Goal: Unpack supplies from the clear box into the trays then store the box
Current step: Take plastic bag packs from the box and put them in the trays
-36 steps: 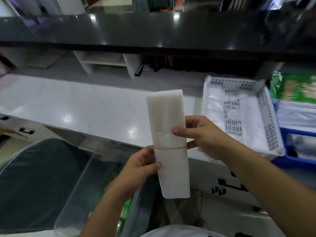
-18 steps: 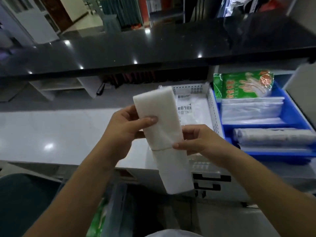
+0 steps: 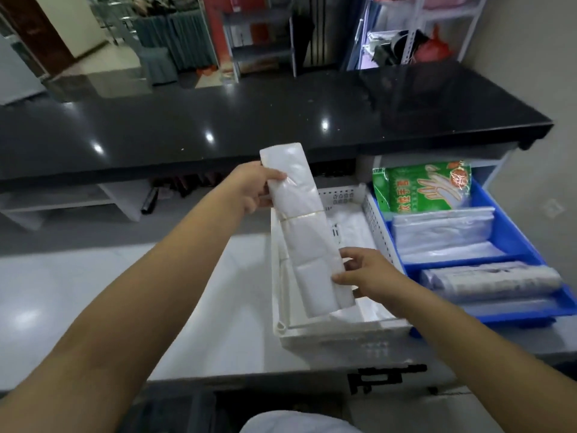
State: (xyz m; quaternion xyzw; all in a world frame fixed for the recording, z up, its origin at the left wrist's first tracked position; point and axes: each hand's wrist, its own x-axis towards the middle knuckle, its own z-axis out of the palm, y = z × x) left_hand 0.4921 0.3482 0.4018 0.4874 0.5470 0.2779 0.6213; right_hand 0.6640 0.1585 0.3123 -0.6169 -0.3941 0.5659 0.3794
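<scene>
Now my left hand and right hand each grip an end of the white packet, tilted over the white tray.

There is a single view, taken from a wide-angle camera worn on the person's head. It looks forward and steeply down, so both bare forearms run up from the bottom corners toward the middle. The hands work close to the lens, the left hand higher and farther, the right hand lower and nearer. Just beyond them the glossy white surface fills the lower half, carrying the white perforated plastic tray and the blue plastic tray at right. Farther off, the long black glossy counter crosses the frame, bowed by the lens, with a dim shop interior at the top edge.
</scene>
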